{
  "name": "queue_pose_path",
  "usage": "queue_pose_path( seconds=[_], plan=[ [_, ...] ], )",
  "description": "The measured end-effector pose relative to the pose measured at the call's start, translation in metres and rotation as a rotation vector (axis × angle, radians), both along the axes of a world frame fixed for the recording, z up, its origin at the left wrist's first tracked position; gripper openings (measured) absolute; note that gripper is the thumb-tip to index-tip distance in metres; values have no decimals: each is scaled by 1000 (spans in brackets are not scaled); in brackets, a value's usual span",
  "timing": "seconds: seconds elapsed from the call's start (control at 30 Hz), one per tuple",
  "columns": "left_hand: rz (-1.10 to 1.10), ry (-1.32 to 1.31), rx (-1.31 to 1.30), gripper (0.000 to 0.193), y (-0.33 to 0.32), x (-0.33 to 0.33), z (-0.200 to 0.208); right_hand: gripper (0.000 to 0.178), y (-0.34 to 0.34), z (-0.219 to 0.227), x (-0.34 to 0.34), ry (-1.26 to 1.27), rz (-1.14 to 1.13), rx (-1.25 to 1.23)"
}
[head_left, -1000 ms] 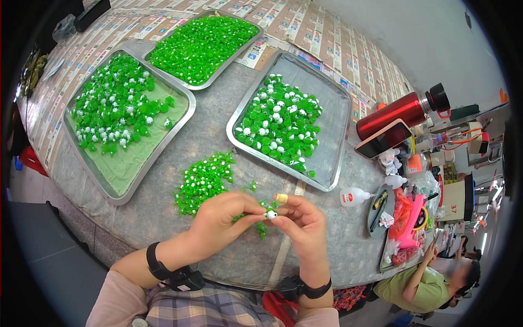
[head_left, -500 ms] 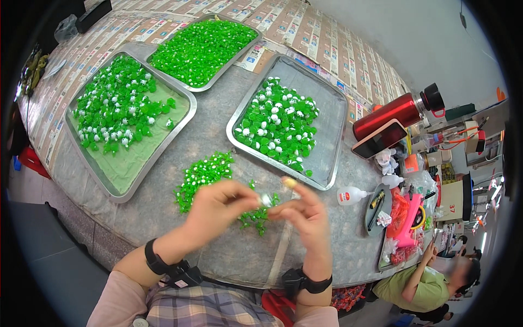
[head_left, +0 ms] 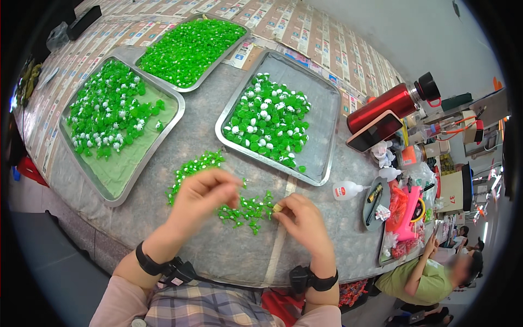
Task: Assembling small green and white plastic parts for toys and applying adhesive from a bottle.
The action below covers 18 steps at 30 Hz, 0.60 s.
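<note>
My left hand hovers over the small piles of green pieces, its fingers bent and smeared by motion; whether they hold anything does not show. To its right, my right hand is low at the table, thumb and index fingertip pinched together. A yellowish cover wraps that index fingertip, which is right at the edge of a loose scatter of small green pieces with white dots. What lies in the pinch is hidden. Beyond my left hand, a second heap of such green pieces is partly covered by it.
Three metal trays hold green pieces: a left tray and a right tray with white balls among them, and a far tray. Rightward are a white squeeze bottle, a phone, a red flask and a pink glue gun. A person sits beyond.
My hands were close together at a small white piece; now they are apart and that piece is out of sight. The left moved left, the right lowered to the green scatter.
</note>
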<state>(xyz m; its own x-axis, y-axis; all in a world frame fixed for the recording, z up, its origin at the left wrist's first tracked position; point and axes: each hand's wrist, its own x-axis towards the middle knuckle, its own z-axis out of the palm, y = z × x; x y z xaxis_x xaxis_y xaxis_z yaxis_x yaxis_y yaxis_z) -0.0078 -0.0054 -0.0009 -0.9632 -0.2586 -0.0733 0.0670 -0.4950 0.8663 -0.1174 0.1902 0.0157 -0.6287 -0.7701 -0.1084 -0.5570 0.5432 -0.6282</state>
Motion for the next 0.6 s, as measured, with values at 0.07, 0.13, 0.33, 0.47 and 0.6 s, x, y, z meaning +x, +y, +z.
queue_pose_path(
  seconds=[0.07,0.13,0.33,0.47,0.6],
  plan=[
    [-97,-5,-310,18,11,-1,7,13,-3,8,2,-142,-3,-93],
    [-123,122,-670,19,19,-4,16,13,-5,18,5,-304,4,-185],
    [-134,124,-702,14,18,-2,9,12,-6,17,16,-290,-145,-401],
    [-102,-38,-115,11,16,0,2,19,44,24,-11,305,-745,-754],
    [-73,-52,69,11,14,-2,5,30,76,7,-46,465,-893,-750]
  ],
)
